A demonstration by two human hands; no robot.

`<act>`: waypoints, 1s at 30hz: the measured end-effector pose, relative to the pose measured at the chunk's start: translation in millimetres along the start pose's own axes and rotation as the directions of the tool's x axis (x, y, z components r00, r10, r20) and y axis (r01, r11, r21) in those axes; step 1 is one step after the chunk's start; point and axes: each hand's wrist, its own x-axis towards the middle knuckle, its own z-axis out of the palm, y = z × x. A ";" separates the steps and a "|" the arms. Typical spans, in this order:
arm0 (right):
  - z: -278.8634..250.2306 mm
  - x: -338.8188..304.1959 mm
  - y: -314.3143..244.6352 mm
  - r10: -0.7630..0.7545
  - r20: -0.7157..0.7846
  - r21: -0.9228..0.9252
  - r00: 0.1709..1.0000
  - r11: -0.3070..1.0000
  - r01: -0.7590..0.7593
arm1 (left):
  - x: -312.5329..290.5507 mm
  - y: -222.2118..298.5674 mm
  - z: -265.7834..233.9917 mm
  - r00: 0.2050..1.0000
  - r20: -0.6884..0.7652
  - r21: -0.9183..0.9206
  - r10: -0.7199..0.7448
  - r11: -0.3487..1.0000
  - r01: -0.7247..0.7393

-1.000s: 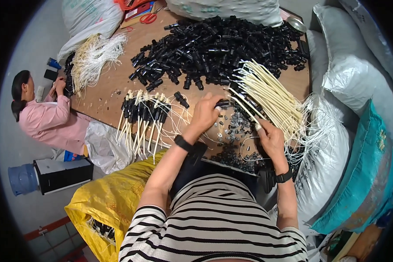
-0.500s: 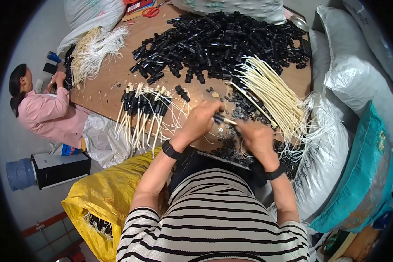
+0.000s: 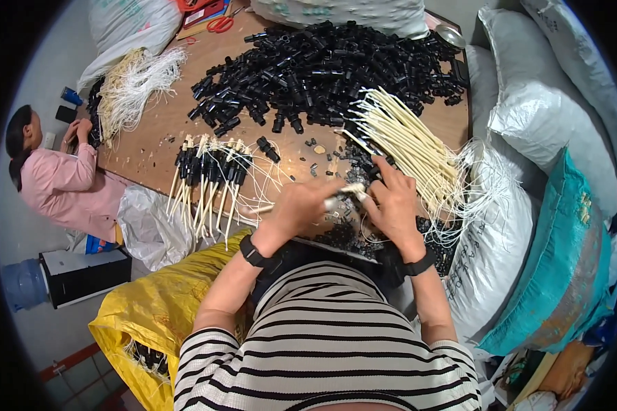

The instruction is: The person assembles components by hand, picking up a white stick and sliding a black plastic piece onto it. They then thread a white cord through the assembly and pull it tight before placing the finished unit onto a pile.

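Observation:
My left hand [image 3: 296, 211] is closed around a cream tube [image 3: 262, 209], one end of which sticks out on the left of the fist. A pale cream end piece [image 3: 354, 188] shows between my two hands, slightly blurred. My right hand [image 3: 395, 205] is beside it, thumb close to that piece and fingers apart over the small dark clips [image 3: 358, 171]. Further left lie several assembled tubes with black sleeves [image 3: 216, 164] and white cords. A bundle of cream tubes [image 3: 408, 137] with white cords rests right of my hands.
A big heap of black connectors [image 3: 322, 75] covers the table's [image 3: 151, 147] far middle. White sacks [image 3: 538, 96] and a teal sack [image 3: 545, 260] crowd the right; a yellow bag [image 3: 158, 294] stands at lower left. A person in pink [image 3: 65, 171] works at the left edge.
My left hand has turned, so the black connector seen in it before no longer shows. The right hand has stopped gripping the tube and its fingers have spread. The whole view has shifted slightly.

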 end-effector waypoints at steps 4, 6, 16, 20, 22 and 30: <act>-7.4 -13.1 3.8 0.337 0.361 0.932 0.869 -0.106 -0.346 | -14.8 -25.1 -8.9 0.916 -0.136 -0.167 -0.377 0.920 0.354; -14.8 -10.5 15.3 0.335 0.330 0.940 0.883 -0.028 -0.341 | -18.2 -31.3 -11.3 0.849 -0.058 -0.174 -0.526 0.842 0.510; 31.3 -14.7 -33.6 0.213 0.321 0.346 0.923 0.881 -0.324 | -9.9 -14.1 7.4 0.858 0.024 -0.508 -0.514 0.732 0.453; 29.6 -9.2 -34.9 0.189 0.235 0.302 0.953 0.918 -0.257 | -12.7 -8.9 7.8 0.915 -0.008 -0.369 -0.404 0.851 0.373; 25.9 -8.4 -34.0 0.279 0.234 0.235 0.931 0.913 -0.332 | -15.9 -14.4 7.4 0.937 -0.053 -0.237 -0.344 0.916 0.323; 29.0 -10.7 -32.5 0.271 0.181 0.251 0.945 0.917 -0.311 | -17.9 -7.6 6.4 0.944 0.030 -0.104 -0.329 0.938 0.330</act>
